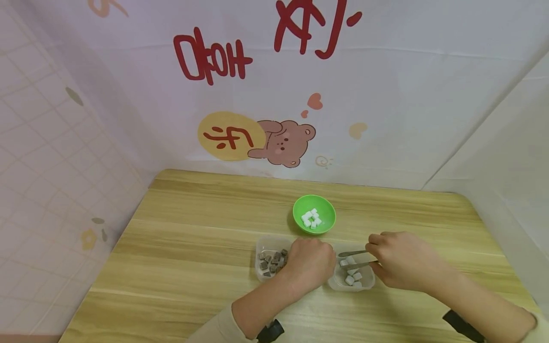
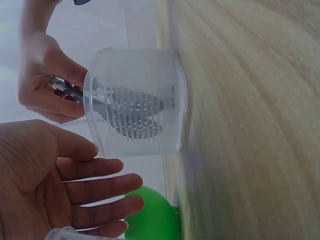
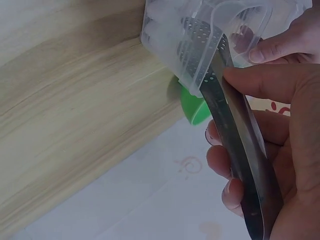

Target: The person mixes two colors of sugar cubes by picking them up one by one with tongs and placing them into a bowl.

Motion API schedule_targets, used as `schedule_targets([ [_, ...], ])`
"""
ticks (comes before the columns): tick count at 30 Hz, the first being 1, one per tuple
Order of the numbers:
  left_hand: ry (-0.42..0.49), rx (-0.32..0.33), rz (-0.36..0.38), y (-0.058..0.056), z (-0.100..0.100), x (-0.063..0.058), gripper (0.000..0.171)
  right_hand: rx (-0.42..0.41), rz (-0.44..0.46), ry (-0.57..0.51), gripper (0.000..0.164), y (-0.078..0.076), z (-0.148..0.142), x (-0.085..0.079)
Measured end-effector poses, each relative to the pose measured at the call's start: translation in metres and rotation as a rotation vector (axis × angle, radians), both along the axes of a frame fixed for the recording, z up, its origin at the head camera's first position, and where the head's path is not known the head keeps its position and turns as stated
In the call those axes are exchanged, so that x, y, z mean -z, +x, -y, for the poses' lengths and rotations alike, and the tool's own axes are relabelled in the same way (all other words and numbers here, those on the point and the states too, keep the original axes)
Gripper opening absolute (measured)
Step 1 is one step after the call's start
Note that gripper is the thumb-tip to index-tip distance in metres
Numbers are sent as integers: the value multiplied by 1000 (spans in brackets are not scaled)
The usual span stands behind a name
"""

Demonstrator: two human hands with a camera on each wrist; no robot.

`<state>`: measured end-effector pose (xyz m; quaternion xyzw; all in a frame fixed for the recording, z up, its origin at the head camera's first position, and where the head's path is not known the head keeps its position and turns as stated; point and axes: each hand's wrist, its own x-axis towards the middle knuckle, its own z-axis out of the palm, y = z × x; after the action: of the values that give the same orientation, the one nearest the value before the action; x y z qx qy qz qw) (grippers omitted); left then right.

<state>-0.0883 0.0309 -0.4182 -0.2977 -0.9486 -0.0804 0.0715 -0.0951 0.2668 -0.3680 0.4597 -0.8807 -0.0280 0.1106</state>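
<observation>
My right hand (image 1: 405, 259) grips a pair of metal tongs (image 3: 234, 120) with perforated ends. The tong tips reach down inside a clear plastic container (image 1: 351, 288) that holds white cubes (image 1: 350, 280). In the head view the two tong arms stand apart; whether a cube lies between them I cannot tell. My left hand (image 1: 310, 262) is at the left side of this container. In the left wrist view its thumb (image 2: 75, 145) is against the container's rim, while the other fingers (image 2: 102, 189) extend loosely beside it.
A second clear container (image 1: 257, 262) with several grey-brown cubes (image 1: 273, 261) stands left of the first, partly hidden by my left hand. Behind them is a green bowl (image 1: 329, 224) with several white cubes (image 1: 306, 222). The wooden table (image 1: 180, 228) meets a printed cloth wall (image 1: 386, 95).
</observation>
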Motion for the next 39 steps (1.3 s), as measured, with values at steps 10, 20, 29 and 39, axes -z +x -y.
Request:
schedule_targets([
  [10, 14, -4, 22, 0, 0, 0, 45, 21, 65, 98, 36, -3, 12, -6],
  [20, -14, 4, 7, 0, 0, -2, 46, -20, 25, 159, 36, -4, 15, -5],
  [29, 42, -8, -15, 1, 1, 0, 47, -11, 51, -87, 28, 1, -1, -4],
  [39, 9, -10, -2, 0, 0, -2, 46, 27, 9, -332, 52, 10, -23, 2],
])
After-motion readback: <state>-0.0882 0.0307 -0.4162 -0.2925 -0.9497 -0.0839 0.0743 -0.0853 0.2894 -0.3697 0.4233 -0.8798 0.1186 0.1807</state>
